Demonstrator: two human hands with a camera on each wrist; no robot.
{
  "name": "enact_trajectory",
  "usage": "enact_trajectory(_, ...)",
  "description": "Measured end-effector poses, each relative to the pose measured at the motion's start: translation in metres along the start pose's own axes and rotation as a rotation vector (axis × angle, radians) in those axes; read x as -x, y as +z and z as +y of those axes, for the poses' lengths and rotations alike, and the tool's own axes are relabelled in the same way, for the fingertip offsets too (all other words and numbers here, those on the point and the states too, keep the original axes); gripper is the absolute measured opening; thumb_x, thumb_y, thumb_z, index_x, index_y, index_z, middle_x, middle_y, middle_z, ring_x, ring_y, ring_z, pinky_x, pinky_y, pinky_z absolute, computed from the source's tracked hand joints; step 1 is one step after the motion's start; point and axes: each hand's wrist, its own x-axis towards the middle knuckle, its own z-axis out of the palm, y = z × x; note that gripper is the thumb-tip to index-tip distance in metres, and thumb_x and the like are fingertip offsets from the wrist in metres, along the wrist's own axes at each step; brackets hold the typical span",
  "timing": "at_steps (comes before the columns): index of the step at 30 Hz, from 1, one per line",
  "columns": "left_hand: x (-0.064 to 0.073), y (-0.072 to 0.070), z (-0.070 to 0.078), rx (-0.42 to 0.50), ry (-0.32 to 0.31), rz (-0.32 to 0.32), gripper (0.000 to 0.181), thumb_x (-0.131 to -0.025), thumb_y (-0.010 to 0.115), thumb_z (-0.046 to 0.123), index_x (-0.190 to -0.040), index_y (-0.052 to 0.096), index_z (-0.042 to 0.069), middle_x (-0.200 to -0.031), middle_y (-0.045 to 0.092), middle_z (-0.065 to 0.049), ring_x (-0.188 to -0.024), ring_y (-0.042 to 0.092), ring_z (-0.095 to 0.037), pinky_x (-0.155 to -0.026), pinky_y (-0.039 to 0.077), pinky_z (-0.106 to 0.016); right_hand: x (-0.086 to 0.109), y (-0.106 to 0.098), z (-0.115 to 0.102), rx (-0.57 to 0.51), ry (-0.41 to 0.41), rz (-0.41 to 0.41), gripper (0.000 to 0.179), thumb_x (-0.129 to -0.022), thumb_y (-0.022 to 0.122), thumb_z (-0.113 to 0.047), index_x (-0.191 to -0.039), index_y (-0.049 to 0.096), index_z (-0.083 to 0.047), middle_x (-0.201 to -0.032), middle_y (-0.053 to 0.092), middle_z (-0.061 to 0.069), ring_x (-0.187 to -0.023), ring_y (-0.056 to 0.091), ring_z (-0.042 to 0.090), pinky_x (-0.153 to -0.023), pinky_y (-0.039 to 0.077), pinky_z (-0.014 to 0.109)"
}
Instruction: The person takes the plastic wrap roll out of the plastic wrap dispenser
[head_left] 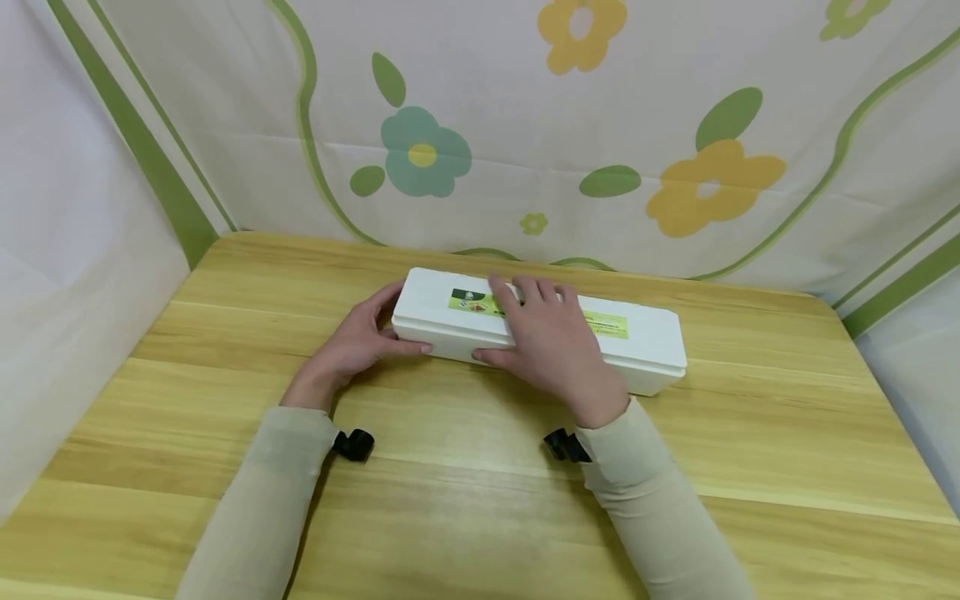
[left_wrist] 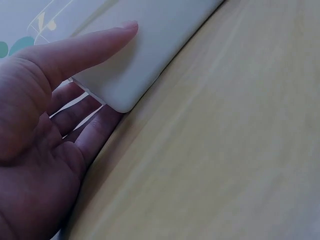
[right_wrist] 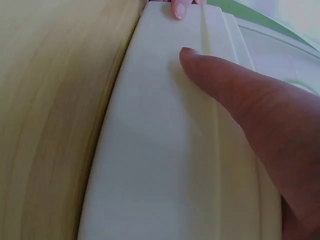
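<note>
Across the tabletop (head_left: 450, 517) we see a long white box (head_left: 453, 346), sitting lengthwise from left to right, its right end slightly nearer to us than its left. A flat white lid (head_left: 652, 337) covers it, and along the middle of that lid runs a yellow-green label (head_left: 474, 307) with a dark green patch at its left; the print is too small for us to read.

At the box's left end, the left hand (head_left: 358, 337) grips the corner: we see its thumb lying along the front wall and its fingers reaching round the end. Over the middle of the box, the right hand (head_left: 555, 342) holds from above, its palm and fingers across the lid, hiding part of the label, and its thumb against the front wall.

On the near side of the box, two beige sleeves (head_left: 262, 492) reach in, each with a small black device (head_left: 358, 445) at the cuff. Behind the box we find a pale cloth (head_left: 510, 108) hanging, printed with orange and blue-green flowers, leaves and wavy green lines.
</note>
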Motion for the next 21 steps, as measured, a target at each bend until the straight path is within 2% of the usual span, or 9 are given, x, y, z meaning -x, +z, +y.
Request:
enact_trajectory(9,0.0000,-0.0016,0.0015,-0.009,0.000,0.010,0.111,-0.079,0.095,-0.001,-0.169,0.035,0.023,-0.170,0.041,-0.002,-0.146,0.048,-0.027,-0.104,0.056,-0.022,-0.0006,0.0062,-0.0032,0.094,-0.024,0.114,0.102,-0.090,0.072,-0.076,-0.165,0.039,-0.015,-0.143,0.061,0.018,-0.131,0.061,0.041,-0.110,0.047,0.058)
enact_trajectory(21,-0.0013,-0.0013,0.0010,-0.004,0.013,0.019,0.109,-0.080,0.094,-0.001,-0.169,0.037,0.022,-0.169,0.042,-0.005,-0.143,0.049,-0.028,-0.102,0.057,-0.022,-0.0018,0.0087,-0.0042,0.114,-0.024,0.149,0.099,-0.089,0.073,-0.073,-0.162,0.041,-0.014,-0.140,0.063,0.017,-0.127,0.064,0.041,-0.105,0.050,0.056)
